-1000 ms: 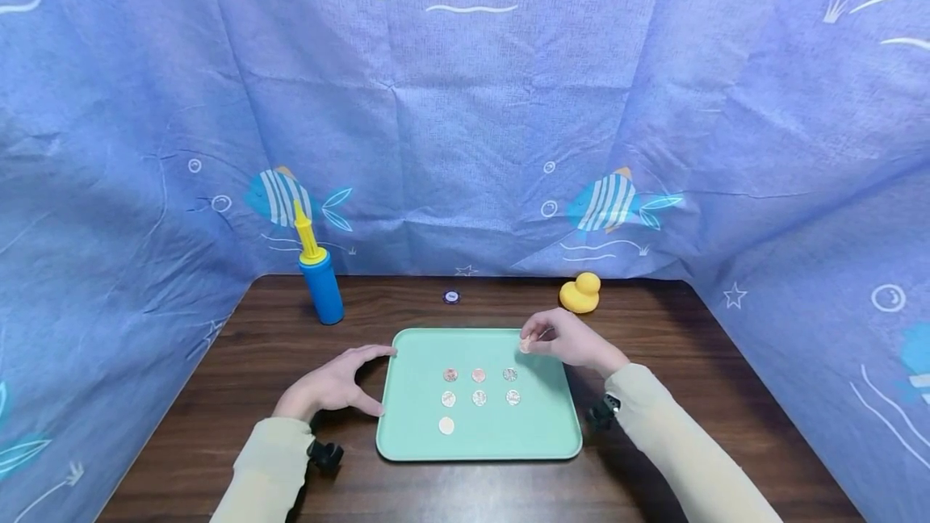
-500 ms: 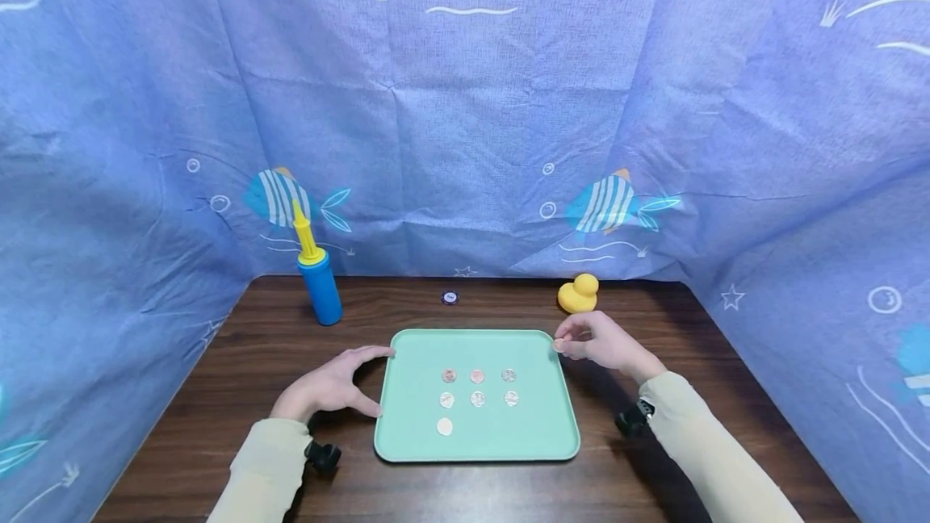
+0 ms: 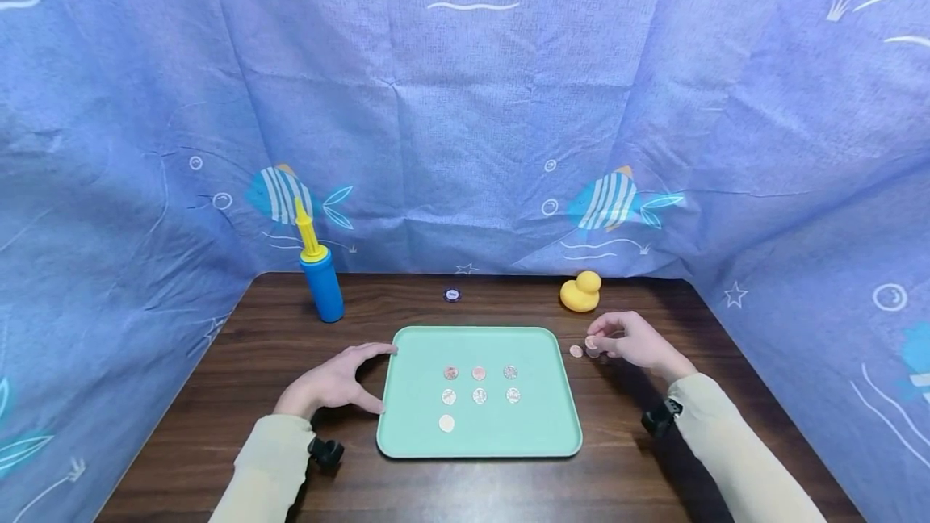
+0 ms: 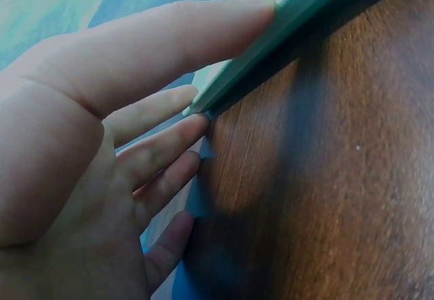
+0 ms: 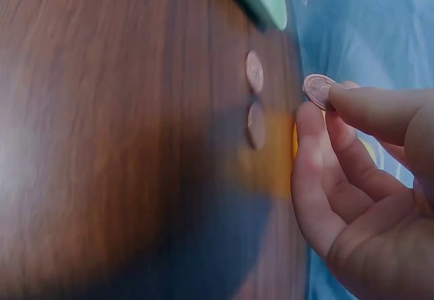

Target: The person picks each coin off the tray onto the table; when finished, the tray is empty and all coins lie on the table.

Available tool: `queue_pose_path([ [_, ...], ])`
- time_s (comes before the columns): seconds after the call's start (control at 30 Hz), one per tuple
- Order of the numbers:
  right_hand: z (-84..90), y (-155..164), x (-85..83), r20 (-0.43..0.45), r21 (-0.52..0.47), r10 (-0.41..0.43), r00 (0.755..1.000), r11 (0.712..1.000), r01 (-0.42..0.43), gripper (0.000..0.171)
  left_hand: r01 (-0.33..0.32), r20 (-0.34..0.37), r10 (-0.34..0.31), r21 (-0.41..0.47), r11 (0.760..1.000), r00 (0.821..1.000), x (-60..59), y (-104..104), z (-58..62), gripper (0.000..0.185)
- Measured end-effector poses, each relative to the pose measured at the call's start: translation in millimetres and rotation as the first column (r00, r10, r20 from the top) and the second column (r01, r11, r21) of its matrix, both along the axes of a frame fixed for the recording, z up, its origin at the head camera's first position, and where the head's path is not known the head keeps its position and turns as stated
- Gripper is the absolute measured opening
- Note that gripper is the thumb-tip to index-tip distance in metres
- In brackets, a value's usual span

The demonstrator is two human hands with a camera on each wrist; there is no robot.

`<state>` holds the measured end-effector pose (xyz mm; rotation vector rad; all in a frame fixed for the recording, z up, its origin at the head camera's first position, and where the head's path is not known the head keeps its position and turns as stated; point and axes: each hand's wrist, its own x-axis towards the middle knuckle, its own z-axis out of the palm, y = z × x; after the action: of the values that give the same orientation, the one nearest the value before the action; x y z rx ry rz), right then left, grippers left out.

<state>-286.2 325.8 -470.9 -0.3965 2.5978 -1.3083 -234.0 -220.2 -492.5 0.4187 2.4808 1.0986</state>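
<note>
Presently on the dark wood bench [image 3: 254, 361]: one mint-green tray [image 3: 414, 434] at centre, bearing seven coins, six in two rows of three [image 3: 479, 384] and a paler seventh [image 3: 446, 424] alone near the front left. Right hand [image 3: 630, 340], off the tray's right edge and over bare wood, pinches a copper coin [image 5: 317, 90] between thumb and forefinger; the wrist view shows the coin held on edge at the fingers [image 5: 369, 110], the remaining fingers curled loosely beneath. Two loose coins [image 5: 255, 100] lie flat on the bench just beyond those fingertips, between the hand and the tray's near corner, one behind the other along a line running away from the tray's corner; the held coin sits above and slightly to the side of them, apart from both. Right hand is plainly the nearer to these. Left hand [image 3: 330, 382] rests at the tray's left edge, fingers spread and nearly straight, thumb and fingertips touching the rim and gripping nothing. Also present, along the back: a blue-and-yellow hand pump [image 3: 320, 277] upright at left, a small dark disc [image 3: 452, 294] at middle, a yellow rubber duck [image 3: 581, 291] at right. Blue fish-print cloth [image 3: 465, 103] encloses the bench on three sides.
</note>
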Motion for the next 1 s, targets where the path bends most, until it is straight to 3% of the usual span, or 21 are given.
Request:
queue_pose_path([
  [0.4,-14.8,22,1.3,-0.036,0.059,-0.038,0.999,0.997,0.040,0.008,-0.002,-0.002,0.002,0.001,1.000,1.000,0.4,0,0.5,0.098],
  [0.73,-19.9,22,1.6,-0.245,0.250,0.019,0.969,0.967,0.044,0.010,0.004,-0.006,-0.004,0.001,1.000,1.000,-0.4,-1,-0.5,0.097],
  [1.0,-19.5,18,2.2,-0.262,0.313,0.045,0.964,0.949,0.040,0.011,0.001,-0.012,-0.001,-0.005,1.000,1.000,-0.2,-1,-0.7,0.098],
])
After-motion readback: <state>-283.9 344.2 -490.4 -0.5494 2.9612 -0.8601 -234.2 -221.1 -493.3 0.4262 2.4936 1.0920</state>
